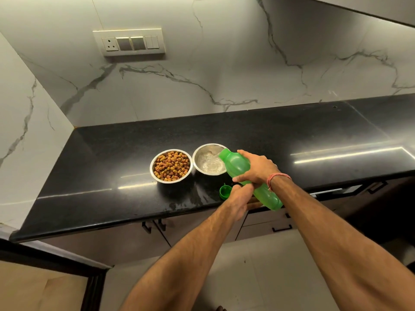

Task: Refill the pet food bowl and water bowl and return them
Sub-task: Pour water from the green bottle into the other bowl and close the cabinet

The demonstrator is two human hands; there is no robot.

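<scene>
- While water runs from its mouth, the green bottle lies tilted, long axis running from lower right near the counter's front edge up to the left, open neck pointing down-left over the rim of the water bowl.
- My right hand wraps over the bottle's upper half from the right, fingers curled round the body, thumb on the near side; a red thread band sits on that wrist.
- My left hand comes in from below at the bottle's lower middle, fingers bent against its underside. I think they curl round it in a supporting grip, but the right hand covers the contact.
- The water bowl, a steel one, stands on the black counter and holds a shallow, rippled pool with a thin stream falling into it.
- The food bowl, also steel, stands just left of the water bowl, rims nearly touching, heaped with brown and orange kibble.
- The green cap lies on the counter, open side facing me, just left of my left hand and in front of the water bowl.
- A switch panel is set in the marble wall above the counter.
</scene>
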